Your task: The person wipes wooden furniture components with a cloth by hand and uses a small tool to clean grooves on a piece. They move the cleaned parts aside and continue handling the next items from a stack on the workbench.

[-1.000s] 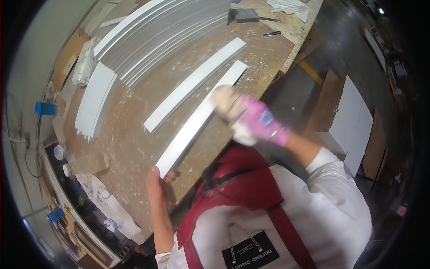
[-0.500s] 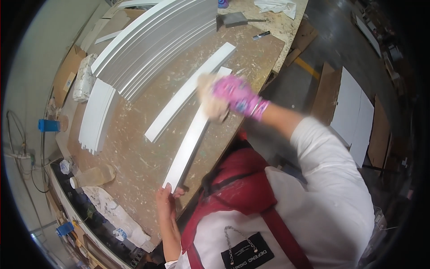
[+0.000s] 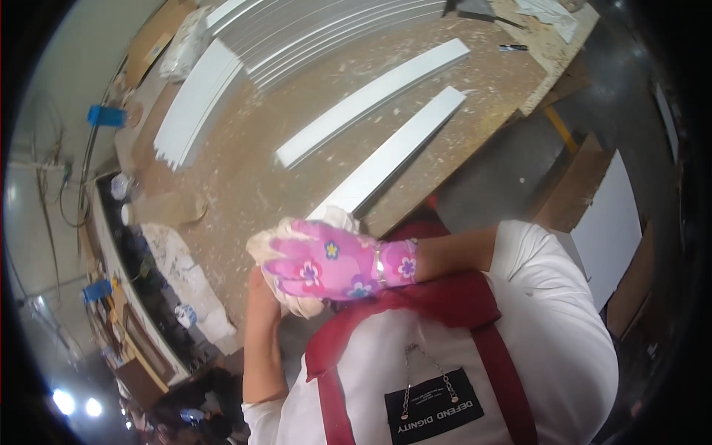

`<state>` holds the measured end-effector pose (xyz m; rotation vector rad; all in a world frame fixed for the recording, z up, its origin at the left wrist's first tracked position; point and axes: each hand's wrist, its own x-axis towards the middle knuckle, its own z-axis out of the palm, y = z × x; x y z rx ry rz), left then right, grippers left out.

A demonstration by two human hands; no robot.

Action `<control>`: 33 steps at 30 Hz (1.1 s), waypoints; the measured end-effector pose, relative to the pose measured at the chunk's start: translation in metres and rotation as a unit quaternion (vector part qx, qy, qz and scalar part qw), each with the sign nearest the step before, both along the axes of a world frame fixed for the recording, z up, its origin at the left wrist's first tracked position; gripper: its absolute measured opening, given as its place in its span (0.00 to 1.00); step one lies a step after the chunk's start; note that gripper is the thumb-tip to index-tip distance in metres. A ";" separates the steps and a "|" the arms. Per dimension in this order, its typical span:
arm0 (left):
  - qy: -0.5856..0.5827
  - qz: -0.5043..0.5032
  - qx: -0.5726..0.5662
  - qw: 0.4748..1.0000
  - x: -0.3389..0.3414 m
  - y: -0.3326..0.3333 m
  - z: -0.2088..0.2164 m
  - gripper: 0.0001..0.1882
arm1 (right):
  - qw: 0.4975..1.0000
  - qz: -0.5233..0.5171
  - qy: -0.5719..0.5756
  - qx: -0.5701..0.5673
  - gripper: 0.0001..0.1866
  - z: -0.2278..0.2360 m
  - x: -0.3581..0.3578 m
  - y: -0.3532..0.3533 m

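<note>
A long white strip [image 3: 400, 148] lies slanted on the dusty workbench [image 3: 245, 185], its near end pointing at me. My right hand [image 3: 326, 263], in a pink flowered glove, is closed on a white cloth pad [image 3: 300, 305] and presses it over that near end. My bare left hand [image 3: 258, 285] sits just under the glove, gripping the strip's end, with its fingers mostly covered. A second white strip [image 3: 371, 100] lies parallel, farther away.
Several more white strips are stacked at the back [image 3: 334, 30] and at the left [image 3: 196, 100]. A dark marker [image 3: 513, 47] lies near the bench's right edge. A white board [image 3: 604, 222] leans on the floor at the right. Cluttered shelves run along the left.
My gloved right hand has slid down the strip from its far half to the near end, meeting my left hand. The view has tilted closer to the bench.
</note>
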<state>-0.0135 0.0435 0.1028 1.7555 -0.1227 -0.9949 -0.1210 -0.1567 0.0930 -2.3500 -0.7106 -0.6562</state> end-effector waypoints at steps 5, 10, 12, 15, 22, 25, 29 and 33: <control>0.087 0.118 -0.043 0.988 -0.014 -0.030 0.029 0.20 | 0.995 -0.079 0.017 0.062 0.18 -0.012 0.012 -0.022; 0.190 0.107 -0.110 0.970 -0.012 -0.013 0.001 0.21 | 0.964 -0.227 0.089 -0.106 0.22 -0.054 -0.026 -0.117; 0.199 0.115 -0.113 0.967 -0.009 -0.010 -0.005 0.20 | 0.916 -0.312 0.238 0.087 0.23 -0.065 -0.038 -0.158; 0.215 0.096 -0.123 0.964 -0.001 -0.012 -0.004 0.21 | 0.889 -0.392 0.077 -0.225 0.21 -0.077 -0.067 -0.226; 0.295 0.090 -0.157 0.938 0.056 0.020 -0.036 0.11 | 0.888 -0.397 0.081 -0.219 0.13 -0.050 -0.062 -0.229; 0.318 0.105 -0.112 0.936 0.056 0.028 -0.054 0.13 | 0.922 -0.336 0.059 -0.185 0.11 -0.025 -0.039 -0.175; 0.413 0.062 -0.127 0.900 0.055 0.061 -0.086 0.16 | 0.910 -0.249 0.310 -0.115 0.10 -0.057 0.021 -0.125; -0.301 -0.188 0.225 0.908 0.056 0.027 -0.024 0.26 | 0.963 -0.179 0.120 -0.161 0.05 -0.044 0.010 -0.122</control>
